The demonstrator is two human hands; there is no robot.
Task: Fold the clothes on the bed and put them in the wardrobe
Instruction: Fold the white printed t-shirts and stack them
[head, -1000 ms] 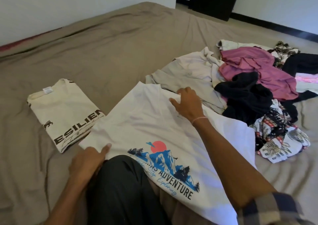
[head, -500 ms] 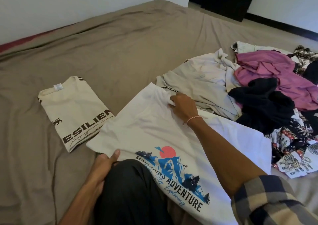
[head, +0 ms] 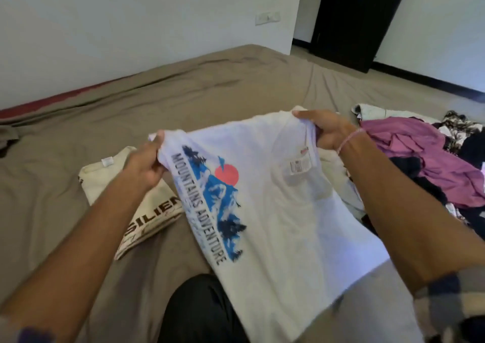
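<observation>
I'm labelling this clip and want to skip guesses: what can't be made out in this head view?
All in the head view:
1. Care label on the white T-shirt: text too small and blurred.
2. Small script beside MOUNTAINS ADVENTURE: motion-blurred.
3. Cream T-shirt: lettering partly hidden by the left arm and the white T-shirt; only "SILIEN" shows.
4. Pile of clothes: cut off by the right edge, partly behind the right arm.

A bedroom in a home is shown. Most of the view is taken up by a wide bed (head: 183, 101) covered with a brown sheet. It is bounded by plain white walls (head: 131, 27), on which a switch plate (head: 267, 18) is fixed. A dark door (head: 359, 20) is seen at the back. Loose clothes (head: 420, 159) are heaped on the bed, and a folded shirt (head: 110, 174) is laid apart from them.
</observation>
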